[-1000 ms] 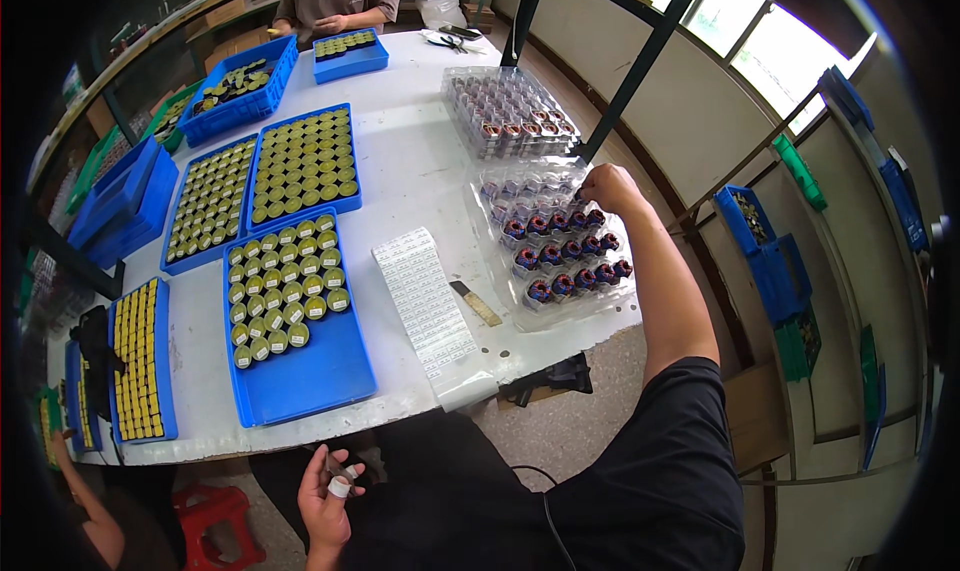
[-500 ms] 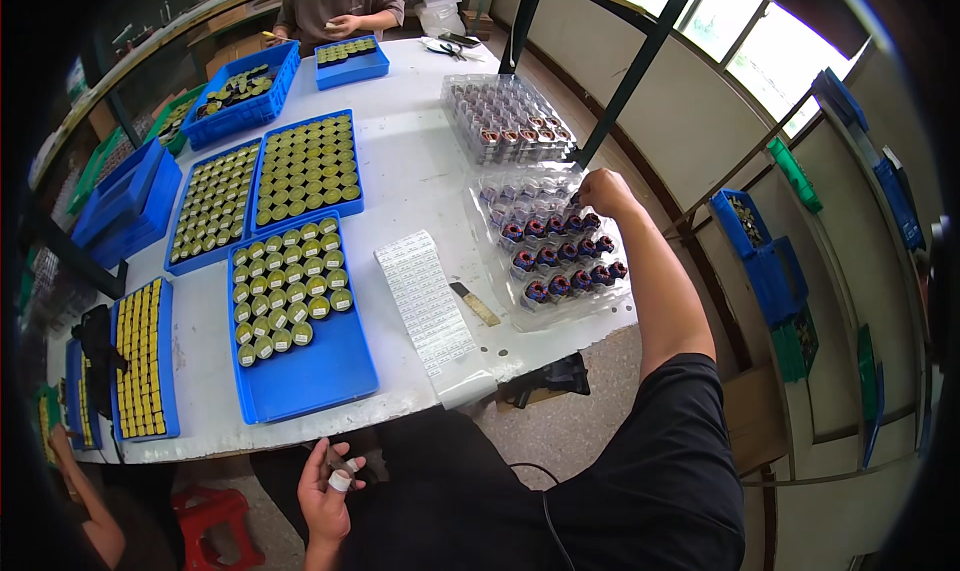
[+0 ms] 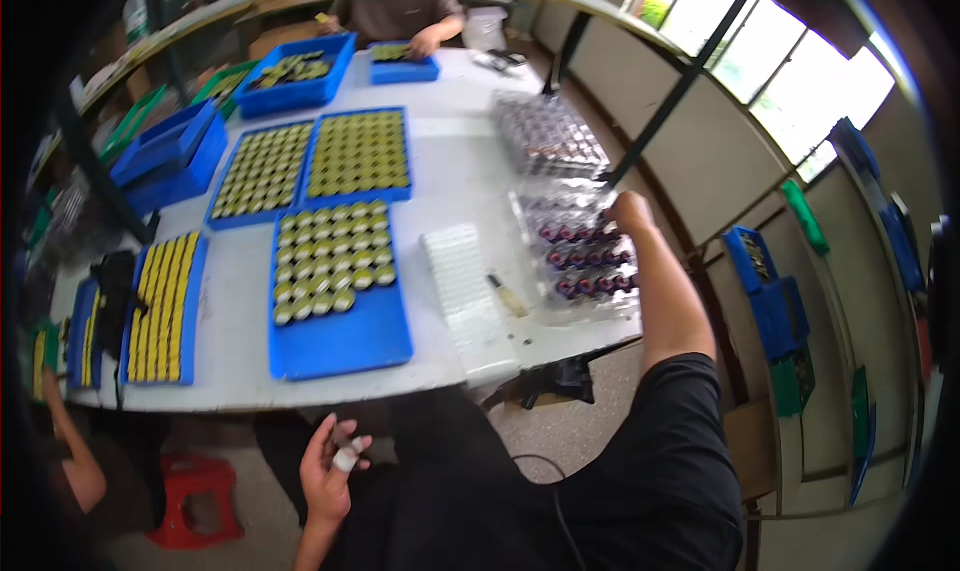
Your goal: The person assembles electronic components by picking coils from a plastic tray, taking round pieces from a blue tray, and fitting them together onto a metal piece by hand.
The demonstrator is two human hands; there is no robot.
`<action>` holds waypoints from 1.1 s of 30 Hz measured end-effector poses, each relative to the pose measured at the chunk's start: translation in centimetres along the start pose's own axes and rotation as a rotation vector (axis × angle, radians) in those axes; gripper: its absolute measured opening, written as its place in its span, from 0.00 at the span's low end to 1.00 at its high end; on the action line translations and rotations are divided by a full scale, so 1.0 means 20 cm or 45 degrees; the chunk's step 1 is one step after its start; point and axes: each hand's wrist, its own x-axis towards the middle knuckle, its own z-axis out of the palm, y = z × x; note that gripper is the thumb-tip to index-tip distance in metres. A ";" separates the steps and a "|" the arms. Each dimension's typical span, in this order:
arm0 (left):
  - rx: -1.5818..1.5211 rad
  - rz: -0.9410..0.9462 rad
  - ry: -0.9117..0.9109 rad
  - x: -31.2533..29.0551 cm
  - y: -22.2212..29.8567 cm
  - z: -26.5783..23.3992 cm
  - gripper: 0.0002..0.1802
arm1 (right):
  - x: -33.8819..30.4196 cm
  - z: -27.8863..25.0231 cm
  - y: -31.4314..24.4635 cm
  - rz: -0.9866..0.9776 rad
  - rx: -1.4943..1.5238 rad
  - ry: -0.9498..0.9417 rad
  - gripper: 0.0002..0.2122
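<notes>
My right hand reaches over the far right part of a clear plastic tray. Its fingers are pinched together at a dark spot beside the tray's back rows; what they grip is too blurred to make out. Rows of small dark-blue and red round parts sit in the tray's pockets. Low in front of my body, below the table edge, my left hand is turned up with its fingers loosely bent and apart. White wraps cover its thumb and a fingertip, and I see nothing held there.
A blue tray of round yellow-green pieces lies nearest me, two fuller ones behind it. A white label sheet and a small blade-like tool lie beside the clear tray. Stacked clear trays stand behind. Other people work across and at left.
The view has shifted, so the table sits higher and further right. My right hand stays at the clear tray's back rows. Across the table, a person's hand has moved onto the small blue tray.
</notes>
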 end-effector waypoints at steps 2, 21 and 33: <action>-0.043 0.006 -0.034 0.01 0.01 0.00 0.31 | -0.01 -0.05 0.05 0.071 0.063 0.078 0.09; -0.223 0.154 -0.025 -0.01 0.06 -0.13 0.31 | -1.45 0.49 -1.61 -1.085 0.130 0.130 0.16; -0.340 0.218 -0.049 0.08 0.11 -0.30 0.34 | -1.82 0.32 -1.55 -1.022 1.263 -0.461 0.18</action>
